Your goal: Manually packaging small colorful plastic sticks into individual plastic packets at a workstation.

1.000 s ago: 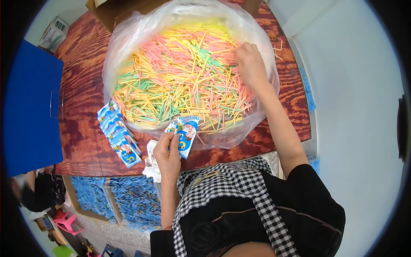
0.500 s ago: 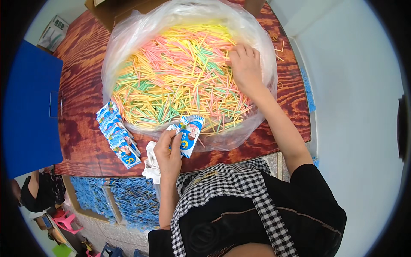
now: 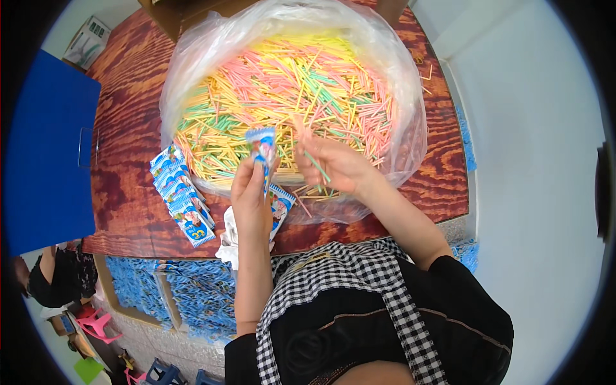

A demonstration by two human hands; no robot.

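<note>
My left hand (image 3: 251, 189) is closed on a small blue and white packet (image 3: 262, 146), held upright above the near edge of a large clear plastic bag (image 3: 183, 74). Thin pink, yellow and green sticks (image 3: 276, 90) fill the bag. Just right of the packet, my right hand (image 3: 337, 165) pinches a few sticks, of which a green stick (image 3: 317, 167) shows below the fingers and pink ones blur above. Another blue and white packet (image 3: 280, 204) lies partly behind my left wrist. A fanned row of similar packets (image 3: 184, 202) rests on the table to the left.
The bag stands on a red-brown wood-grain table (image 3: 122, 122). White crumpled cloth (image 3: 228, 242) lies by my left forearm. A blue panel (image 3: 48, 154) is at the left, and boxes of blue packets (image 3: 202, 298) sit below the table edge. A person (image 3: 61, 276) is at the far left.
My right hand has come out of the stick heap, back toward the left hand, with a few sticks. My left hand has raised one packet, leaving another behind on the table.
</note>
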